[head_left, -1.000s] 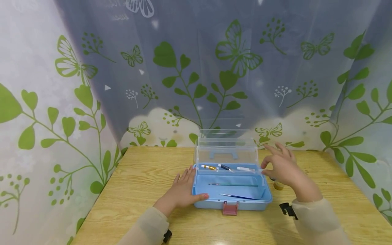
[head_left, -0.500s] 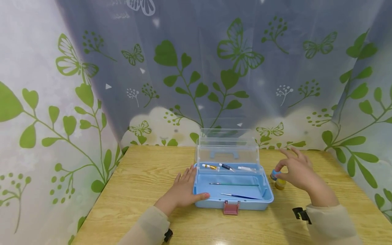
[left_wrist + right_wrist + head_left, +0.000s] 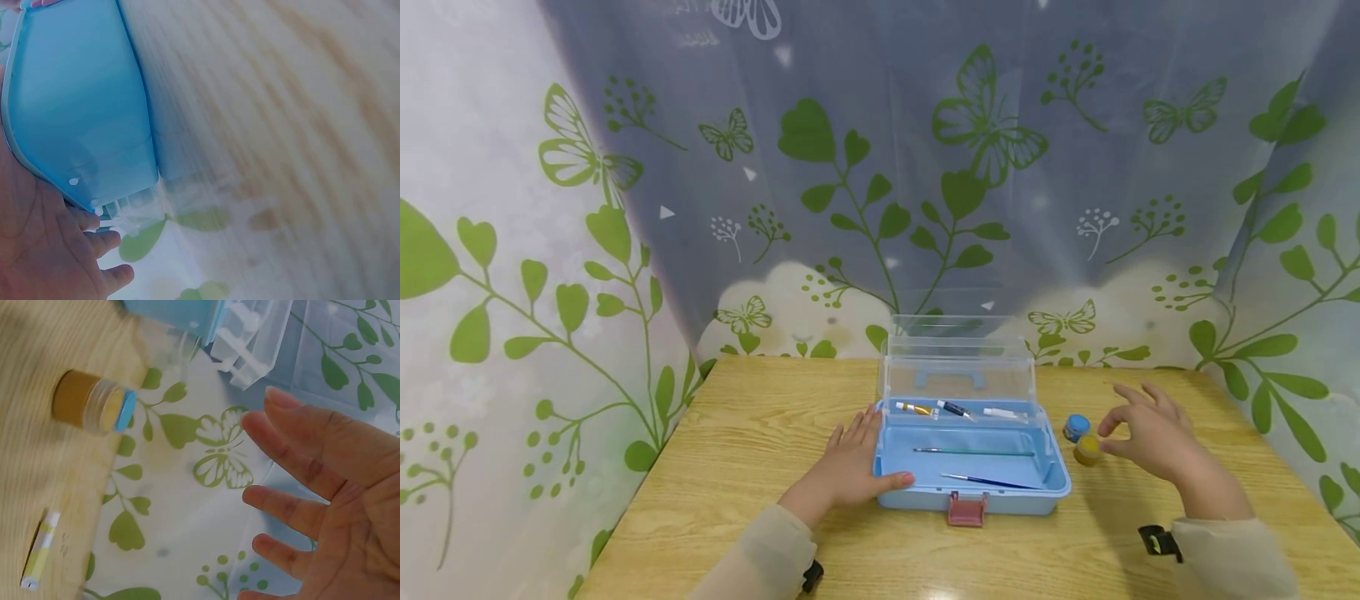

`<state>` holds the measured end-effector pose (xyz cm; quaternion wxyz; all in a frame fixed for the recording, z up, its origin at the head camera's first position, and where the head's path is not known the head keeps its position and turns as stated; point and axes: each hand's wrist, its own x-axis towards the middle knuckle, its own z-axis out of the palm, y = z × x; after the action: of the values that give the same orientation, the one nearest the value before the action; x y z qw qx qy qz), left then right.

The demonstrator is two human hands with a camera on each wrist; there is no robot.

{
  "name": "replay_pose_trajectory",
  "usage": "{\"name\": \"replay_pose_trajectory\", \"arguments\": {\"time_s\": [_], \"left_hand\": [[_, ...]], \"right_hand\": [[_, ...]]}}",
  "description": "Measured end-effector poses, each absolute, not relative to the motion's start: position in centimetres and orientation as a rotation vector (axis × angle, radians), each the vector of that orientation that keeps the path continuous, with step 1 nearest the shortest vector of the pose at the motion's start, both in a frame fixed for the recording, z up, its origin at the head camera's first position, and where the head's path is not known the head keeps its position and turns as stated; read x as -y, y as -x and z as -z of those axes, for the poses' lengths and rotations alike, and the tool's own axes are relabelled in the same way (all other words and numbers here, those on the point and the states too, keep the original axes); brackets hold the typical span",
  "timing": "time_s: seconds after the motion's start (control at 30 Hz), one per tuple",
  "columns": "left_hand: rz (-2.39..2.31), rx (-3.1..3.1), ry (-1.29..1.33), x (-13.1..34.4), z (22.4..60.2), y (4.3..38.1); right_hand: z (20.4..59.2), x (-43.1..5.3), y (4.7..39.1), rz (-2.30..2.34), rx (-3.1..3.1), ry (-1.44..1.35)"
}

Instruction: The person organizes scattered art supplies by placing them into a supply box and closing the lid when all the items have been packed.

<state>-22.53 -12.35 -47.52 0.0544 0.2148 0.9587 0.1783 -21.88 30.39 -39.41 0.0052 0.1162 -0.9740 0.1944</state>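
Right hand [image 3: 1157, 437] now empty, off blue jar [image 3: 1077, 427]; jar's free at storage box [image 3: 1022, 503] 3 o'clock. Left hand [image 3: 847, 471] unclenched, 9 o'clock.

The paint tubes [image 3: 953, 408] show too small to read. In the right wrist view, the yellow jar [image 3: 78, 400] mostly hides the blue jar [image 3: 127, 410] and the right hand [image 3: 337, 494] is cropped; the head view cuts off both sleeves [image 3: 756, 554] and the desk's [image 3: 775, 400] near edge

Wood-grain table [image 3: 760, 408]; butterfly-and-leaf-print curtain [image 3: 857, 50] behind, blue-grey above, whitish below
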Motion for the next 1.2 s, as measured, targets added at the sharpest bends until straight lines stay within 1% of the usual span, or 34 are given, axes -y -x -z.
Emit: {"name": "replay_pose_trajectory", "arguments": {"time_s": [0.43,0.77,1.2], "left_hand": [[-0.548,-2.906,-0.650,12.4,47.5,22.6],[-0.545,-2.913,-0.649,12.4,47.4,22.6],[-0.544,-2.914,-0.638,12.4,47.8,22.7]], "right_hand": [[40.4,-33.1,22.1,-0.600,3.077,-0.278],[41.6,-34.6,22.8,-0.600,3.111,-0.170],[43.4,-36.2,24.0,-0.607,3.148,-0.104]]}}
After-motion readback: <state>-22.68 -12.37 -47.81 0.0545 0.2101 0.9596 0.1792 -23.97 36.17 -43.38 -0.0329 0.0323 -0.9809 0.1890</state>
